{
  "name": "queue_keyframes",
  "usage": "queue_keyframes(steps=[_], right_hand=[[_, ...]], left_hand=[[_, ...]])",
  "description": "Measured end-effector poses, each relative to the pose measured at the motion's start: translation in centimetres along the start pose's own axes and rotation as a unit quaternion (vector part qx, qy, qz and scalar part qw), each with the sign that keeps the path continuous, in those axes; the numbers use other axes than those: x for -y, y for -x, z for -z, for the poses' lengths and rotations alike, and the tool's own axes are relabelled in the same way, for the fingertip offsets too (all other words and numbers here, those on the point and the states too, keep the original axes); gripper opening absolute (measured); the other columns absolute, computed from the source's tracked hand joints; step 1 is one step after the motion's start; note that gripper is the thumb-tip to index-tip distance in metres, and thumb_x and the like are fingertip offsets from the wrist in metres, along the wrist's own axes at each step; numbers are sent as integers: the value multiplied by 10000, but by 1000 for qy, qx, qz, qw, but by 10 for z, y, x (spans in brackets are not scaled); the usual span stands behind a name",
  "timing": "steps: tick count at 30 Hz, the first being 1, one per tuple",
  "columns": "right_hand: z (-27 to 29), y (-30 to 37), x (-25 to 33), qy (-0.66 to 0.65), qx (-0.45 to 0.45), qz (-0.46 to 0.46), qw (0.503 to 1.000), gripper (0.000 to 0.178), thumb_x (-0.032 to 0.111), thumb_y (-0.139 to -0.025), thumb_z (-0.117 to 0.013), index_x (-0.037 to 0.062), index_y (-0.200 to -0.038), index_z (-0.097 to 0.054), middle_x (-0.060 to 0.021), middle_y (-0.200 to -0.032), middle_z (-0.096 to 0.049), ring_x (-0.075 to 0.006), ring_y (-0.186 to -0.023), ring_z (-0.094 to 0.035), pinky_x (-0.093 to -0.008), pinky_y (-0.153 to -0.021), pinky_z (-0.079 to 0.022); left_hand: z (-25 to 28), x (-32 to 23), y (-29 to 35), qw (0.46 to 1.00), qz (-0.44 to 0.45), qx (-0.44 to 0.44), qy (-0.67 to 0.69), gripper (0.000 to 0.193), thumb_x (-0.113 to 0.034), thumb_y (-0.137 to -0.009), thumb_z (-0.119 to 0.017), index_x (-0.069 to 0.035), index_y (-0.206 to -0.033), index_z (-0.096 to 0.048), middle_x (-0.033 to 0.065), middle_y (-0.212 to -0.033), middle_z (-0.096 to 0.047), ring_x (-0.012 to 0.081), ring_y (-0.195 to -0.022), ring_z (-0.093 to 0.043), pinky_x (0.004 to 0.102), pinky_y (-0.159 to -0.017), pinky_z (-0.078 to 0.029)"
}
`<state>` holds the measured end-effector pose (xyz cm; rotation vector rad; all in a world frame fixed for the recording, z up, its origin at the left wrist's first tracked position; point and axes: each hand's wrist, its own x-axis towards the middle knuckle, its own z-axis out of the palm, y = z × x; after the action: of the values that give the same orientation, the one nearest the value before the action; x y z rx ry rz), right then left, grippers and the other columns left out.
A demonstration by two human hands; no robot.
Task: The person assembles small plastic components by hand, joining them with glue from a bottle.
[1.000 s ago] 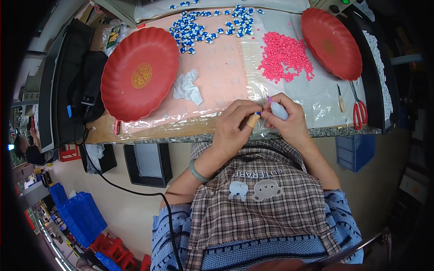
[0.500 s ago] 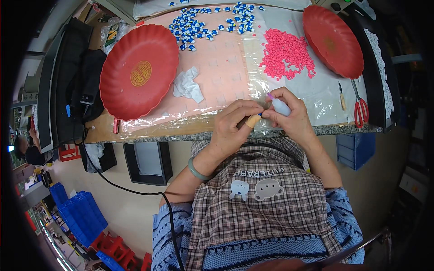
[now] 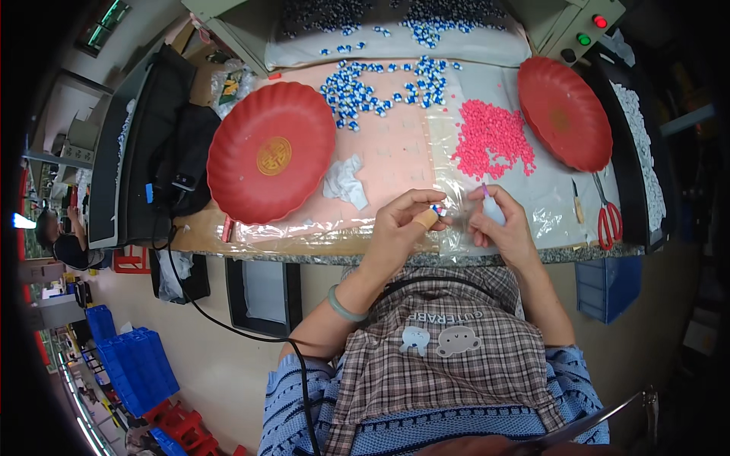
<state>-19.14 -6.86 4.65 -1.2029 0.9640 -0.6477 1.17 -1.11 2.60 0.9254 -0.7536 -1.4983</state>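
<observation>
A plastic-covered surface (image 3: 395,152) is seen; a small blue-and-white part (image 3: 436,209) is pinched by the left hand (image 3: 399,228), a small white bottle (image 3: 493,211) gripped by the right hand (image 3: 503,232), with pink pellets (image 3: 493,140) beyond the fingers.

A tiny blue-and-white piece (image 3: 436,208) sits pinched at fingertip level, just at 9 o'clock of a small pale plastic bottle (image 3: 492,212). The bottle stands tilted, its purple nozzle tip pointing toward 11 o'clock, above the clear plastic sheet at the table's near edge.
</observation>
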Motion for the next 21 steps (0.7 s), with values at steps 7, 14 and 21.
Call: queue_keyframes(steps=[7,14,21], right_hand=[[9,-1,-5,-7,4,-2,1000,192,96,-902,-656,25,-1066,-586,-34,-742,-625,-66,-576,-553,-195,-522,-432],[13,-5,-4,-6,17,-5,1000,161,95,-908,-656,17,-1037,-599,-50,-760,-639,-66,-596,-571,-197,-539,-454],[15,-2,-6,-12,20,-3,1000,145,74,-910,-650,9,-1031,-605,-57,-776,-642,-70,-603,-579,-201,-540,-465]], left_hand=[[13,-31,-63,996,-11,-53,-73,228,-144,-911,-600,2,-1066,-680,14,-930,-632,76,-787,-529,255,-695,-440],[14,-41,-165,750,-344,-145,-546,178,-127,-848,-649,-47,-998,-704,128,-939,-638,243,-729,-635,366,-676,-507],[-1,-42,-233,648,-373,-77,-660,240,-210,-853,-665,-76,-1050,-691,102,-1081,-610,308,-818,-667,417,-745,-537]])
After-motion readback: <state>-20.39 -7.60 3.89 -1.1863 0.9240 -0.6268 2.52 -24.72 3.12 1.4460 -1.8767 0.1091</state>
